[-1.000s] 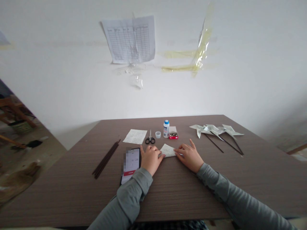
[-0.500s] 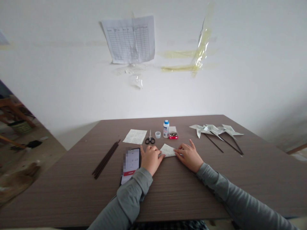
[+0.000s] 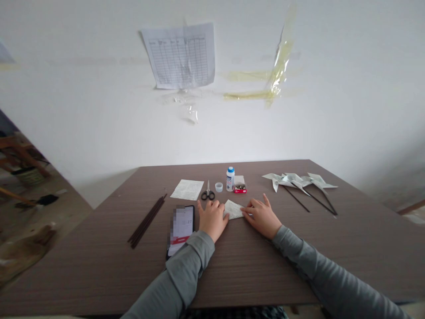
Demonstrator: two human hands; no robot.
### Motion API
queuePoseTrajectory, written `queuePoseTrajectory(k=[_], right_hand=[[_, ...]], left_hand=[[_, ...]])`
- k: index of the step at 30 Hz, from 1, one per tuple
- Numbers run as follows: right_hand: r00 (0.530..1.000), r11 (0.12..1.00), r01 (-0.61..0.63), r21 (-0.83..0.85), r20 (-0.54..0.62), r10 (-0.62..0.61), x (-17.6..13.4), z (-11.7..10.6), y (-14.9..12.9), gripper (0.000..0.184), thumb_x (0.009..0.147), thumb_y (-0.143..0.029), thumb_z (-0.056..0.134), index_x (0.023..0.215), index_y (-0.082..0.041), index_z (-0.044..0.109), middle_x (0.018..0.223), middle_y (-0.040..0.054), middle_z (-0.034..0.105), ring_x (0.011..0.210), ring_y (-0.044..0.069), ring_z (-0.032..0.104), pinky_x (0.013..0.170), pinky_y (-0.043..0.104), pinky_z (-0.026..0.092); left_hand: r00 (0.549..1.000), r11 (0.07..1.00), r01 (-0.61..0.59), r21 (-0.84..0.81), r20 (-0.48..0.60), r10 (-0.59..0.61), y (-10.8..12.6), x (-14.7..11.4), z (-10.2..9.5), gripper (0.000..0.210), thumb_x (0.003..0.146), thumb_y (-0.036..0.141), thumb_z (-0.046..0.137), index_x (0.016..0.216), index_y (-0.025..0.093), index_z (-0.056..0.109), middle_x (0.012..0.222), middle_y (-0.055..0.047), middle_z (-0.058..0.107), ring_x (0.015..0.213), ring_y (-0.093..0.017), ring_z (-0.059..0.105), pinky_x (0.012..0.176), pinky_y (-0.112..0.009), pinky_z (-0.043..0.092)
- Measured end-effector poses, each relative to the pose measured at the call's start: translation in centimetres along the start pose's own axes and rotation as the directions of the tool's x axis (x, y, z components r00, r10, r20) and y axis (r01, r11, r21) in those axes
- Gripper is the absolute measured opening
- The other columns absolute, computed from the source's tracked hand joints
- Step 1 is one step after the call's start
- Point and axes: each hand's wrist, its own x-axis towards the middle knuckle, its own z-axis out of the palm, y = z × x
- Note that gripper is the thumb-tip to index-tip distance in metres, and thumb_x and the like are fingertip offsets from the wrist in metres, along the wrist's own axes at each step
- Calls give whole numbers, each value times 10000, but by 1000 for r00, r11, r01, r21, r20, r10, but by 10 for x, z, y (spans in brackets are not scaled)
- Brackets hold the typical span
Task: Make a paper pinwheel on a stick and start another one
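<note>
A small printed sheet of paper (image 3: 234, 209), folded over, lies on the table between my hands. My left hand (image 3: 212, 219) is at its left edge, fingers curled with thumb and fingertips closed on the paper and the index finger raised. At the opposite corner, my right hand (image 3: 262, 216) pinches the paper against the tabletop, one finger lifted. Just beyond the paper are a red box of pins (image 3: 240, 189), a white bottle with a blue cap (image 3: 230, 180), a small clear cup (image 3: 218, 187) and black-handled scissors (image 3: 208, 194).
A phone (image 3: 182, 230) lies beside my left forearm. Further left are several dark sticks (image 3: 148, 221), with a square paper sheet (image 3: 187, 189) behind. Paper pinwheels on sticks (image 3: 295, 181) lie at the right. The wall (image 3: 99, 110) rises behind the table (image 3: 252, 274).
My left hand has shifted slightly to the right along the folded paper's edge, baring a bit more of the phone. My right hand stays nearly still at its corner.
</note>
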Motion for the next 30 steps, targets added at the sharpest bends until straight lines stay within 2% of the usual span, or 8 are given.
queuePoseTrajectory(k=[5, 7, 13, 18, 22, 30], right_hand=[[1000, 1000, -6, 2, 30, 6, 1, -4, -3, 351, 1252, -246, 703, 1340, -322, 1035, 1212, 80, 892, 1196, 301, 864, 1550, 861, 364], [999, 1000, -19, 6, 32, 19, 1, -5, -5, 345, 1253, -241, 711, 1340, -314, 1037, 1220, 83, 897, 1206, 304, 873, 1560, 863, 348], [998, 999, -33, 3, 52, 33, 3, -8, -6, 330, 1233, -243, 735, 1297, -339, 1044, 1226, 81, 916, 1217, 317, 886, 1565, 864, 356], [994, 997, -74, 28, 82, 72, 5, -9, -10, 338, 1261, -297, 694, 1246, -292, 1032, 1275, 117, 907, 1290, 344, 869, 1567, 820, 368], [993, 994, -111, 11, 42, 111, 7, -5, -18, 306, 1265, -360, 709, 1157, -296, 988, 1273, 115, 891, 1328, 366, 839, 1535, 795, 420], [986, 985, -168, -25, 12, 168, 6, -1, -27, 198, 1188, -470, 849, 1206, -289, 929, 1355, 146, 874, 1370, 410, 817, 1417, 693, 559]], left_hand=[[999, 1000, 8, -18, 47, -7, 1, 1, 0, 379, 1216, 231, 768, 1541, 313, 945, 1541, -145, 882, 1597, -443, 728, 1548, -932, 355], [998, 1000, 4, -11, 55, -4, 1, 0, -1, 421, 1217, 234, 755, 1578, 334, 947, 1539, -142, 882, 1603, -445, 724, 1556, -922, 349], [995, 1000, 18, 2, 93, -18, 3, 2, -5, 435, 1234, 258, 716, 1591, 330, 954, 1597, -147, 865, 1632, -445, 699, 1569, -917, 329], [989, 999, 38, -24, 146, -34, 4, 5, -10, 416, 1246, 344, 750, 1617, 341, 939, 1740, -126, 833, 1717, -465, 662, 1574, -935, 304], [989, 998, 49, -36, 140, -43, 1, 6, -9, 392, 1219, 399, 814, 1584, 390, 955, 1853, -82, 785, 1797, -492, 599, 1565, -932, 331], [989, 996, 70, -48, 134, -63, -1, 6, -5, 415, 1208, 425, 831, 1604, 418, 956, 1926, -73, 739, 1848, -529, 550, 1555, -962, 318]])
